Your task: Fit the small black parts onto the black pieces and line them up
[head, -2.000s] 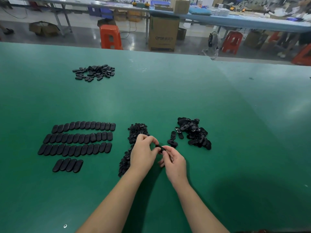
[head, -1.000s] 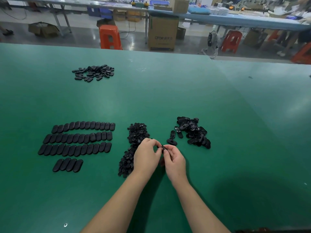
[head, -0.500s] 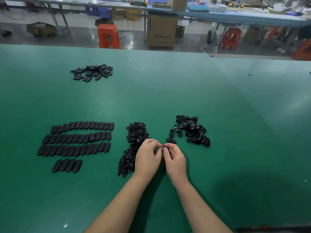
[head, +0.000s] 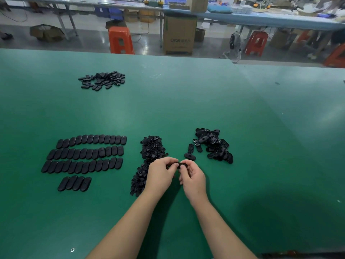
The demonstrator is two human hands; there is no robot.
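Now | left hand point(head: 161, 175), right hand point(head: 193, 181) still pinch black piece point(head: 179, 164) | more exposed

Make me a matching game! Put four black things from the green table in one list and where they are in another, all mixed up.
Things:
1. neat rows
2. far pile
3. pile of small parts
4. oval piece

Places:
A. pinched between the left hand and right hand
B. beside the left hand
C. at the near left
D. far off at the back left

Pairs: 1-C, 2-D, 3-B, 4-A
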